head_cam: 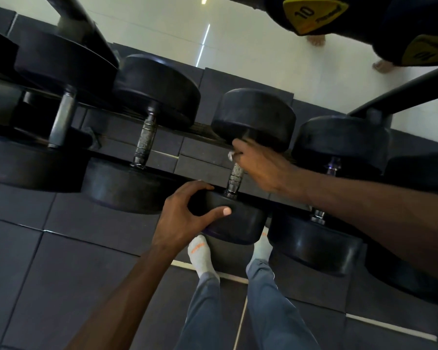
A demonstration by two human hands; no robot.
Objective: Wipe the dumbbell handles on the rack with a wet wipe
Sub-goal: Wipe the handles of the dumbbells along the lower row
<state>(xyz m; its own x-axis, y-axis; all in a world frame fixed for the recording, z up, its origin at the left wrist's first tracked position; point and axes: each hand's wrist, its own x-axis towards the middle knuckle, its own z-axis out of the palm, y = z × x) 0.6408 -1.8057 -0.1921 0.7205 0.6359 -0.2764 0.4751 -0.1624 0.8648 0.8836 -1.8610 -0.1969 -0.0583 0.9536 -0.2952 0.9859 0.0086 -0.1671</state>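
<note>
Yellow "10" label [314,13] above right hand [258,165] on dumbbell handle [235,176]

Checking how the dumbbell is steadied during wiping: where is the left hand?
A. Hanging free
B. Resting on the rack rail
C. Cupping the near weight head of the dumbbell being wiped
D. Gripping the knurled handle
C: the left hand wraps the near weight head, while the right hand presses the wet wipe on the knurled handle.

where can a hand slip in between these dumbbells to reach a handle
Open gap beside the middle handle, between its two heads. The next handle is crowded: right hand with wipe on it, left hand on its near head.
</note>
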